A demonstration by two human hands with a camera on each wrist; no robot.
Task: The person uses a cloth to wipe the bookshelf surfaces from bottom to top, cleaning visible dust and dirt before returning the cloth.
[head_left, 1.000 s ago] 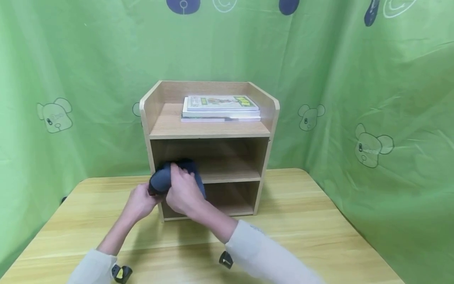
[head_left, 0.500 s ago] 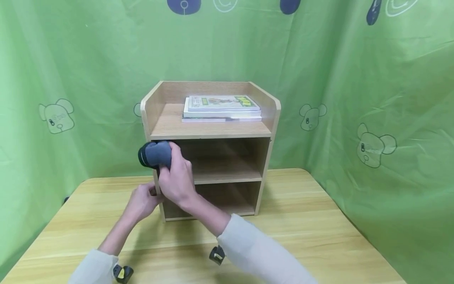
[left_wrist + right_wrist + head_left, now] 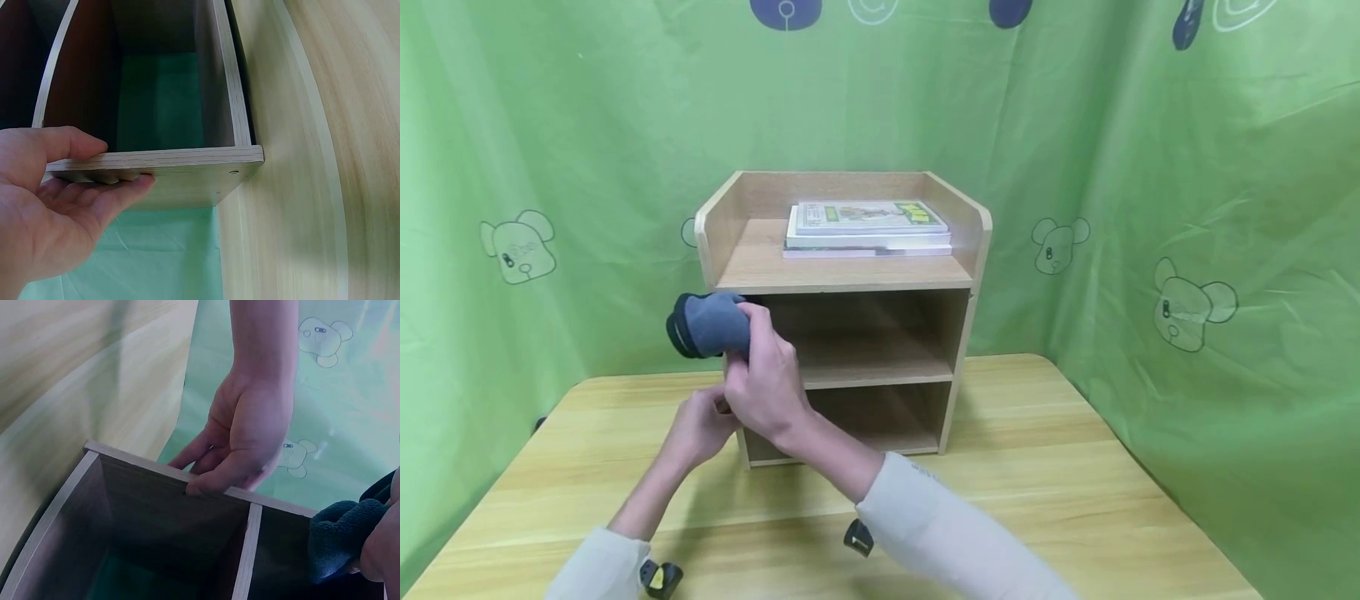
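Where the curtain (image 3: 880,100) hangs: green fabric printed with animal heads, behind the work and to either side.
Table (image 3: 1037,500): yellowish wood grain, its far corners rounded.
Shelf unit (image 3: 850,288): upright on the table, a walled top over 2 open compartments.
Left side panel (image 3: 717,242): part of the unit, and the board at which both hands gather.
Books (image 3: 867,237): stacked flat on the unit's top, right of its middle, well apart from the hands.
Right hand (image 3: 767,379): fingers curled round the cloth (image 3: 718,325), closed down to its bunched thickness; it is just above the left hand.
Left hand (image 3: 700,425): pinching the panel beside the lower compartment, thumb to the inner side, fingers on the outer, parted only by the board.
Cloth: dark blue with a black end, jutting up and left from the right hand's grip. Its long axis runs roughly sideways, across the upright line of the panel near the top of the upper compartment. That crossing is, by judgement, what the coming move turns on; the right hand is nearer. Contact with the wood cannot be told.
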